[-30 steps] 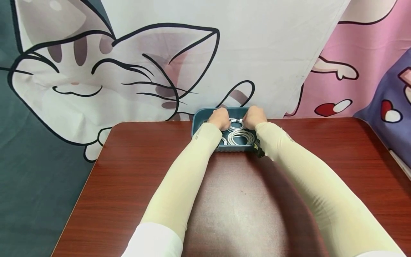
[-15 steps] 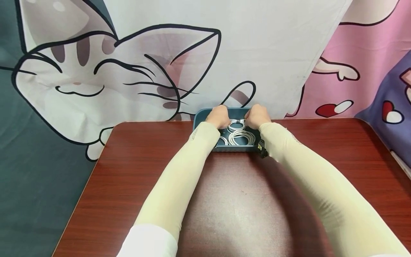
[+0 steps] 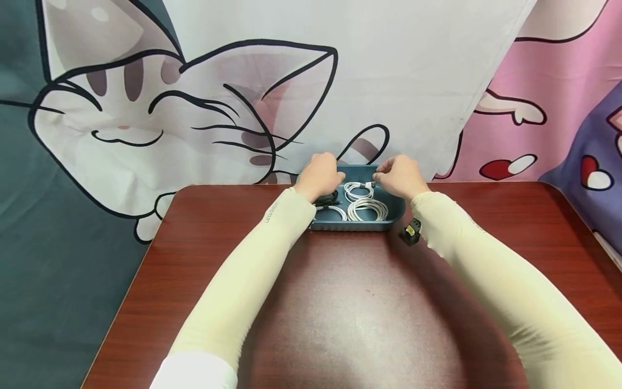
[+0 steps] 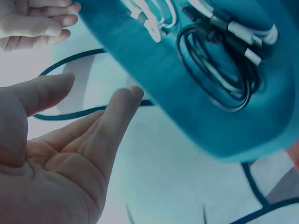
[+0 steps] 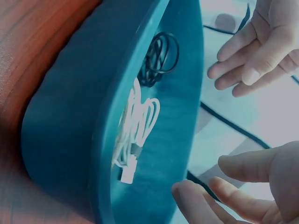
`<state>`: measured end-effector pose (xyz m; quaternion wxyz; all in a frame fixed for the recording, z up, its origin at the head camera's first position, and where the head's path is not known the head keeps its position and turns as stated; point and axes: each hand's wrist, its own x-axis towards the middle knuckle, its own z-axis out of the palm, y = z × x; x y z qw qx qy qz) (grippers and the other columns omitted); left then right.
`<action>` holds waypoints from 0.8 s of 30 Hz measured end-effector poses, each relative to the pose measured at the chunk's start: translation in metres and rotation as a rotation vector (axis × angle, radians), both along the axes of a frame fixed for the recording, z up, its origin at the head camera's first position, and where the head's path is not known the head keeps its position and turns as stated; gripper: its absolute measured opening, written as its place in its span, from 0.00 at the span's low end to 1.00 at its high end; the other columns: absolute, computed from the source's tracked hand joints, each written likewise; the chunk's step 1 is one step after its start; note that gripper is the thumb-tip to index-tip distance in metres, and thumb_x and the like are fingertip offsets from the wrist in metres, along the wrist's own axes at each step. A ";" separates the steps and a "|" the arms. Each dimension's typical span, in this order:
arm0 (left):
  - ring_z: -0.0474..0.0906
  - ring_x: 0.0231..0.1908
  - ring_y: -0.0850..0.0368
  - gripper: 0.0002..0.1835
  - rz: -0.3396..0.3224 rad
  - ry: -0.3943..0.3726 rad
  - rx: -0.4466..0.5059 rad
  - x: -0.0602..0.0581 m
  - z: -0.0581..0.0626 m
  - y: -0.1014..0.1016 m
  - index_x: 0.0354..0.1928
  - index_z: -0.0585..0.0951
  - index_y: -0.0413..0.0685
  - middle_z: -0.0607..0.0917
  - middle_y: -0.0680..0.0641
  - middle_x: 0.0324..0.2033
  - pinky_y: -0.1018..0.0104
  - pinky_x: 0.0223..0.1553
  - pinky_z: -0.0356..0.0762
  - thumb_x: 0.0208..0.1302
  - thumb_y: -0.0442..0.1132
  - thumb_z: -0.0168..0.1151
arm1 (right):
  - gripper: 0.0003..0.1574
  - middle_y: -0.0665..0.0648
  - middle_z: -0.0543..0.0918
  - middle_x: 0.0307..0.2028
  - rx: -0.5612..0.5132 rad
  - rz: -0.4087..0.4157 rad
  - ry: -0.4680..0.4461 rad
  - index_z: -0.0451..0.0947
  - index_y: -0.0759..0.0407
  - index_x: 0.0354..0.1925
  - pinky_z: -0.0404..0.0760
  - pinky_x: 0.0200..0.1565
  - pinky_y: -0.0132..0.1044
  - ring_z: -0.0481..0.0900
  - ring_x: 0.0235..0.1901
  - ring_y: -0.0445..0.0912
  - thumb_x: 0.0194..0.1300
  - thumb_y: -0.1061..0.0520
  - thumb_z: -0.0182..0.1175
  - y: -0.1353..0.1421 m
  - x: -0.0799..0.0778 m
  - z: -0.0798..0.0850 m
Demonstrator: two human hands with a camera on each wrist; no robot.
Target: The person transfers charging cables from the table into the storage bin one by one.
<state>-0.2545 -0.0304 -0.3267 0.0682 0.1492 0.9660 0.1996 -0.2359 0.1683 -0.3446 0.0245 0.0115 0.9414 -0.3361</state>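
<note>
A dark teal plastic bin stands at the far edge of the table with coiled cables inside. In it lie a large white cable coil, a smaller white USB cable and a black cable. My left hand is over the bin's left end; the left wrist view shows its fingers extended beside the rim, holding nothing. Over the right end is my right hand, its fingers loosely spread. Fingertips of the right hand come right up to the bin's rim in the right wrist view.
The reddish-brown wooden table stretches toward me from the bin. Behind its far edge hangs a white cloth printed with a cartoon cat, beside a pink printed cloth on the right.
Both hands have loosened from the bin and drawn apart, left hand to the left, right hand to the right, uncovering more of the cables. The bin seems to stay in place.
</note>
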 end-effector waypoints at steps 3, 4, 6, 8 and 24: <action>0.80 0.41 0.50 0.12 0.010 0.049 0.006 0.006 0.009 -0.007 0.42 0.82 0.42 0.84 0.43 0.41 0.56 0.45 0.77 0.72 0.44 0.58 | 0.16 0.65 0.86 0.43 -0.005 0.025 0.044 0.84 0.65 0.46 0.76 0.53 0.54 0.80 0.49 0.59 0.67 0.55 0.61 0.000 0.008 0.005; 0.80 0.45 0.49 0.13 0.013 0.058 0.013 0.008 0.012 -0.009 0.47 0.82 0.41 0.85 0.43 0.46 0.55 0.48 0.77 0.72 0.44 0.57 | 0.16 0.65 0.86 0.43 -0.006 0.034 0.061 0.84 0.65 0.47 0.76 0.52 0.54 0.80 0.48 0.58 0.68 0.55 0.60 0.000 0.011 0.008; 0.80 0.53 0.49 0.19 0.024 0.072 0.030 0.014 0.017 -0.013 0.58 0.80 0.42 0.83 0.43 0.55 0.55 0.54 0.76 0.73 0.45 0.57 | 0.16 0.65 0.86 0.43 -0.010 0.056 0.099 0.84 0.65 0.48 0.76 0.52 0.54 0.81 0.48 0.58 0.68 0.55 0.60 0.000 0.018 0.012; 0.77 0.60 0.48 0.24 0.031 0.092 0.041 0.021 0.022 -0.017 0.65 0.77 0.42 0.81 0.44 0.61 0.55 0.59 0.74 0.73 0.47 0.57 | 0.17 0.65 0.87 0.44 -0.012 0.075 0.139 0.83 0.65 0.49 0.76 0.52 0.54 0.81 0.47 0.58 0.68 0.56 0.61 0.001 0.025 0.014; 0.65 0.70 0.45 0.27 0.068 0.231 0.142 0.077 0.013 -0.058 0.71 0.69 0.38 0.70 0.39 0.70 0.50 0.70 0.60 0.79 0.46 0.49 | 0.26 0.70 0.79 0.55 0.054 0.104 0.336 0.77 0.69 0.58 0.68 0.58 0.60 0.73 0.57 0.64 0.70 0.52 0.61 0.025 0.082 0.000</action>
